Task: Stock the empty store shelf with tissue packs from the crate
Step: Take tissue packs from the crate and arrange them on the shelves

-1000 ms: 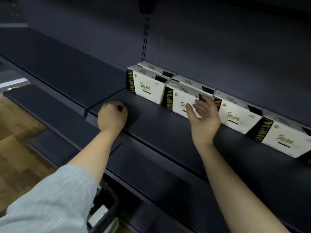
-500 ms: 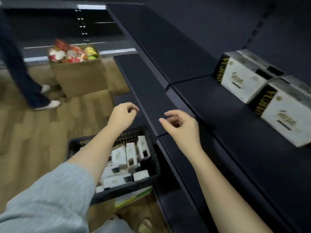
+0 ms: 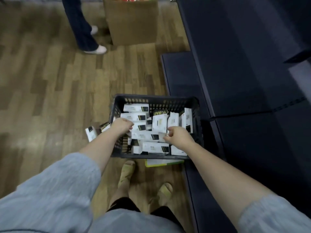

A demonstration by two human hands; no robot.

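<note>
i'm at the pick-up step, both hands down in the black perforated plastic crate (image 3: 116,105) that sits on the wood-look floor just beside the dark shelf (image 3: 235,64), and next i judge i must close on 1 or 2 packs and lift them up to it. my left hand (image 3: 122,126) is loosely curled over the jumbled white, boxy tissue packs (image 3: 159,122) and my right hand (image 3: 178,136) has its fingers bent at a pack's edge, but i cannot tell whether either grips anything yet. 2 packs (image 3: 91,133) lie outside the crate's left wall.
</note>
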